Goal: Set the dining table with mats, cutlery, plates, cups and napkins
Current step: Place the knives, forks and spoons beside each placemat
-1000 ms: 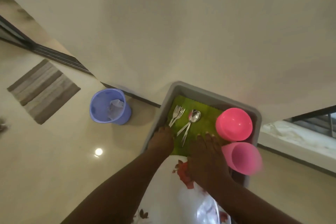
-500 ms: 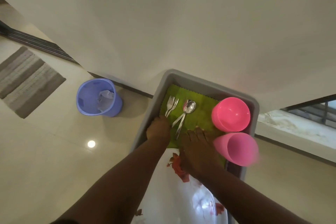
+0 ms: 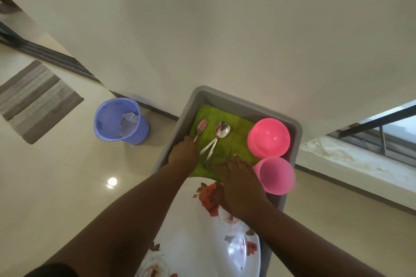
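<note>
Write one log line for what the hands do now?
left hand: grips forks | right hand: flat on green mat | gray bin

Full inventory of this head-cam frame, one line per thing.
tray: 1, grey, centre, holding the tableware
place mat: at least 1, green, lining the tray floor
forks: 2, metal, on the mat's left side, handles under the left hand
spoons: 2, metal, overlapping on the mat's middle
bowl: 1, pink, tray's right side
cup: 1, pink, tray's right side, nearer than the bowl
plate: 1, white with red flowers, near end of tray
bin: 1, blue, on the floor left of the tray
rug: 1, grey striped, floor, far left
left hand: gripping the fork handles
right hand: resting on mat and plate
</note>
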